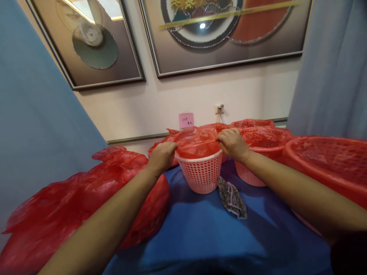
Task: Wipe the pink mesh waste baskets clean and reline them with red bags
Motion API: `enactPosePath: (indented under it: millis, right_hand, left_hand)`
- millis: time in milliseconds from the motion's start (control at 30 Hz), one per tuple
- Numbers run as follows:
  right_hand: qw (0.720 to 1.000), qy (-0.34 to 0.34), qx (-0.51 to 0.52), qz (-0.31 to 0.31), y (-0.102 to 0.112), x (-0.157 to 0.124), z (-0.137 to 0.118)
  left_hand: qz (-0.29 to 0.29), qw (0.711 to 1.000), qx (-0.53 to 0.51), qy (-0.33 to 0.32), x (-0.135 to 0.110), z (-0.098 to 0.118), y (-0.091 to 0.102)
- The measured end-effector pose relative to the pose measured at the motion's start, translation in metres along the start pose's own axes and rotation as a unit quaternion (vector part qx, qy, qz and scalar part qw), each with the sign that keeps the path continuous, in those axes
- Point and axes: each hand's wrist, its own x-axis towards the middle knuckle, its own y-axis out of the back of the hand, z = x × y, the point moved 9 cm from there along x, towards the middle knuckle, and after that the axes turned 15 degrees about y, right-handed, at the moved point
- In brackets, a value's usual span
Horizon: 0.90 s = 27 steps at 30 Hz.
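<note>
While the left hand and right hand each close on the red plastic bag at opposite sides of the pink mesh basket, lining appears part done: film covers the mouth, but the front rim shows bare. The basket stands upright mid-counter, with a patterned cloth just beside it and a lined basket behind.

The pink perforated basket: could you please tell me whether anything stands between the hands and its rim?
Nothing visible does: left hand and right hand grip the red plastic bag at the rim of the pink perforated plastic basket; a grey patterned cloth lies beside it.
</note>
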Motion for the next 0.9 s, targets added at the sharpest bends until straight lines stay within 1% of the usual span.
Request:
enactPosePath:
  millis: [33, 67, 100, 167, 200, 233, 267, 333, 400, 467, 533, 600, 667, 767, 833, 900]
  right_hand:
    - [1.0, 0.01, -0.012, 0.014, 0.007, 0.0, -0.002]
    - [0.999, 0.018, -0.021, 0.018, 0.012, 0.0, -0.004]
    - [0.999, 0.027, -0.025, 0.01, 0.013, 0.001, -0.007]
    - [0.999, 0.041, -0.01, -0.035, 0.006, -0.001, -0.016]
    - [0.997, 0.045, 0.006, -0.058, 0.0, -0.004, -0.021]
    - [0.996, 0.045, 0.024, -0.073, -0.006, -0.008, -0.026]
    - [0.995, 0.043, 0.043, -0.077, -0.011, -0.012, -0.031]
    - [0.995, 0.036, 0.075, -0.058, -0.015, -0.02, -0.04]
    - [0.995, 0.033, 0.091, -0.03, -0.015, -0.025, -0.045]
    - [0.995, 0.031, 0.089, -0.009, -0.013, -0.025, -0.045]
    - [0.997, 0.03, 0.071, -0.002, -0.009, -0.024, -0.043]
    - [0.998, 0.042, 0.046, -0.009, -0.008, -0.022, -0.042]
    - [0.997, 0.064, 0.026, -0.026, -0.01, -0.023, -0.046]
    - [0.996, 0.076, 0.021, -0.029, -0.013, -0.03, -0.054]
    - [0.997, 0.061, 0.041, -0.014, -0.014, -0.038, -0.057]
    - [0.997, 0.041, 0.064, -0.006, -0.016, -0.046, -0.058]
  left_hand:
    - [0.035, 0.999, -0.005, 0.009, 0.0, -0.004, 0.007]
    - [0.054, 0.998, -0.009, 0.008, -0.001, -0.005, 0.011]
    - [0.05, 0.999, -0.012, -0.004, -0.003, -0.004, 0.01]
    - [-0.007, 0.999, -0.018, -0.036, -0.009, 0.003, -0.004]
    - [-0.037, 0.998, -0.025, -0.04, -0.013, 0.006, -0.012]
    - [-0.056, 0.997, -0.038, -0.034, -0.017, 0.008, -0.017]
    - [-0.06, 0.996, -0.055, -0.02, -0.021, 0.009, -0.019]
    - [-0.039, 0.995, -0.094, -0.003, -0.026, 0.015, -0.015]
    - [-0.016, 0.993, -0.112, -0.017, -0.028, 0.026, -0.008]
    - [-0.003, 0.994, -0.1, -0.033, -0.025, 0.034, -0.003]
    - [0.015, 0.997, -0.071, -0.026, -0.017, 0.032, 0.0]
    - [0.033, 0.998, -0.043, -0.014, -0.012, 0.026, 0.002]
    - [0.027, 0.999, -0.03, -0.03, -0.014, 0.025, -0.001]
    - [-0.001, 0.994, -0.057, -0.096, -0.033, 0.035, -0.008]
    - [0.011, 0.988, -0.091, -0.125, -0.051, 0.041, -0.009]
    - [0.032, 0.985, -0.103, -0.133, -0.066, 0.043, -0.011]
